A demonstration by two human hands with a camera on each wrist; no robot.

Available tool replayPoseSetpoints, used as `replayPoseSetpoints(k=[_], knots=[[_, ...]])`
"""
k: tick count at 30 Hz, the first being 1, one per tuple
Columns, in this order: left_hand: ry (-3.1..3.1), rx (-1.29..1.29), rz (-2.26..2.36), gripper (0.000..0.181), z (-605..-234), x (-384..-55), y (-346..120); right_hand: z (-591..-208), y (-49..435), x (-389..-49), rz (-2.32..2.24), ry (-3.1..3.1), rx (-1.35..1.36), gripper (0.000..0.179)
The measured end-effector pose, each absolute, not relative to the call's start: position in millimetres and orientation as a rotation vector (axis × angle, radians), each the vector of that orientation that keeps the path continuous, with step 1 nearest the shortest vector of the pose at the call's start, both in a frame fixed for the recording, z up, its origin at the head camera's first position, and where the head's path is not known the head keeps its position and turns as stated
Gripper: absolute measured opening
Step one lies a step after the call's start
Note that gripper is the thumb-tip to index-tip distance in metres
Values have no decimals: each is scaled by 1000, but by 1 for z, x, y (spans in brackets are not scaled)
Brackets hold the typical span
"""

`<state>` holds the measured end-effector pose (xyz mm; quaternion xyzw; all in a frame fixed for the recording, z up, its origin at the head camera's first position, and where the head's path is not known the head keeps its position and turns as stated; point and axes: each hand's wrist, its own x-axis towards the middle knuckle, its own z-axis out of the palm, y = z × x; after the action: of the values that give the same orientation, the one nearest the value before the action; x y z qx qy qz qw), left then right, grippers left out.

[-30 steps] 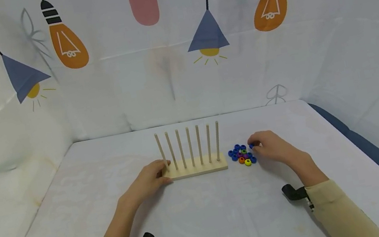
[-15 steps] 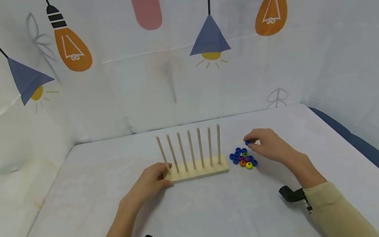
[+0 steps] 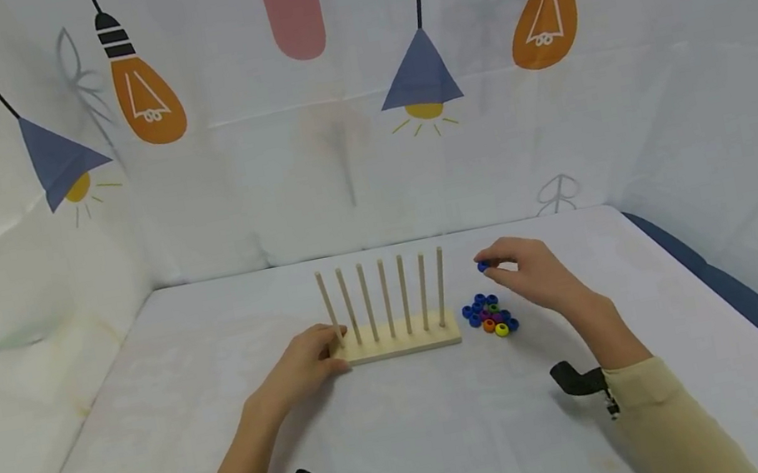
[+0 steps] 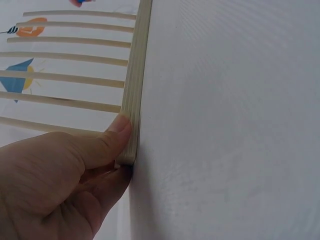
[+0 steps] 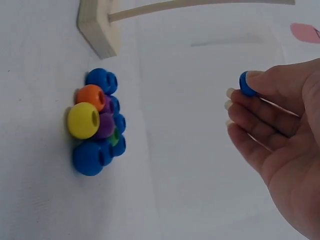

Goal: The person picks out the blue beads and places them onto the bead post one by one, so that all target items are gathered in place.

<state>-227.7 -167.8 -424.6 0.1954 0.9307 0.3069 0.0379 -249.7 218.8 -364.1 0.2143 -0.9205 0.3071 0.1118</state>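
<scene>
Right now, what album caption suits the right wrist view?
A right hand pinches one blue bead, apart from a colourful bead cluster and a wooden peg rack.

"How much of the peg rack was missing in the left wrist view?"

"Its far end ran off the top edge, and several pegs lost their tips at the left. The thumb of the left hand hid the foot of the nearest peg."

"And the right hand?"

"Its own wrist view cut it at the right edge. Its thumb covered part of the blue bead, and I couldn't tell which way the hole faced."

"The bead pile?"

"Front beads partly hid those behind."

"The sleeves?"

"Both were cut by the head view's bottom edge."
</scene>
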Motion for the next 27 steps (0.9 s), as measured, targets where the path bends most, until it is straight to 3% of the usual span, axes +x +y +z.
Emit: replayPoseSetpoints(k=[14,27], knots=[[2860,584,943,52,-423,-226,-170,-329,214,-232,972,-2495,749,26],[2846,592,990,48,-423,-226,-167,-320,200,-235,1088,-2402,771,24]])
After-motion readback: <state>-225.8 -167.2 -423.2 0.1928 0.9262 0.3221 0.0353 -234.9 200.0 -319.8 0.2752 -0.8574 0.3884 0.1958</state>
